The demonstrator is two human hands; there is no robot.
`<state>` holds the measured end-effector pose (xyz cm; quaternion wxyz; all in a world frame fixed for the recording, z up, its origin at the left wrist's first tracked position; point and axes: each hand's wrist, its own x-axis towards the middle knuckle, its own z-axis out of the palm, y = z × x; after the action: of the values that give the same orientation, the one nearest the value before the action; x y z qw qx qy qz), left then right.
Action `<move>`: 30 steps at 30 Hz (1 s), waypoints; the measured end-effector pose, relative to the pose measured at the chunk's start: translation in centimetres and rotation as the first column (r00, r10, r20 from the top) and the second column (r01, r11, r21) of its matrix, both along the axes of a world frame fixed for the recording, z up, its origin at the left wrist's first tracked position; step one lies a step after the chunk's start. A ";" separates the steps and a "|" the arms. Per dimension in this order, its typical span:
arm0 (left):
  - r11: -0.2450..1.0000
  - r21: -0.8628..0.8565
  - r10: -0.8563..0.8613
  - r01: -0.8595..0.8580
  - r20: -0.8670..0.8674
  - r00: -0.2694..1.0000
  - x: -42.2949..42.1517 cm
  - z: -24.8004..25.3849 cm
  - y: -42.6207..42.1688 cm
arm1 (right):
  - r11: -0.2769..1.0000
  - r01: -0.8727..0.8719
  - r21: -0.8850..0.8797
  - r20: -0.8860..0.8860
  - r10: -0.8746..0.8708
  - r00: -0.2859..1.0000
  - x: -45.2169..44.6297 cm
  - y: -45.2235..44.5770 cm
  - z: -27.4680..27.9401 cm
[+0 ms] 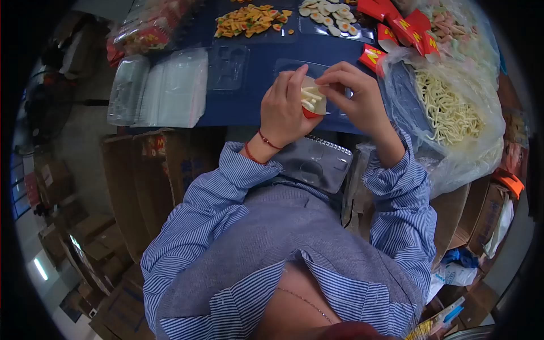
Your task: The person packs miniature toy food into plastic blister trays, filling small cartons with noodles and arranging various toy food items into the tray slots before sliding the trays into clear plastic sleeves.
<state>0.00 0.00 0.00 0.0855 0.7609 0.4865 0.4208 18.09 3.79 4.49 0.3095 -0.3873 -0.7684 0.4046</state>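
My left hand point(281, 110) is wrapped round a small red fry box point(312, 113) with a pale inside, tilted above the table's near edge. Cream-coloured toy fries point(309, 97) stick out of it. At the box's upper right, my right hand point(358, 95) has thumb and fingertips drawn together beside the fries; what they pinch is too small to make out. Behind both hands lies a clear plastic tray point(289, 63). To the right, a clear bag point(405, 96) holds a heap of cream fry sticks point(450, 107).
Several red boxes with a yellow M point(403, 31) lie at the back right. Orange-yellow pieces point(252, 21) and small fried-egg shapes point(328, 14) sit at the back. Clear bags point(173, 88) are stacked left. A lidded tray point(317, 164) is at my lap, with cardboard boxes point(136, 181) beneath the table.
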 end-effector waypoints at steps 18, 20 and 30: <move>0.955 -0.286 0.124 -0.074 0.162 0.979 -0.2 -2.6 2.1 | 0.867 0.219 0.447 0.121 -0.301 0.946 -3.6 1.7 -4.4; 0.966 -0.226 0.116 -0.122 -0.041 0.992 -1.0 -3.3 1.7 | 0.885 0.164 0.437 0.173 -0.261 0.950 -2.7 3.4 -7.1; 0.976 -0.202 -0.132 0.085 -0.234 0.963 -4.7 -5.2 0.2 | 0.890 0.251 0.380 0.199 -0.343 0.918 -1.7 1.0 -8.6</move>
<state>-4.66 0.18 -5.24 0.1197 0.8210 0.4888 0.2698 16.39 4.81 -4.15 0.3276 -0.4903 -0.7924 0.1559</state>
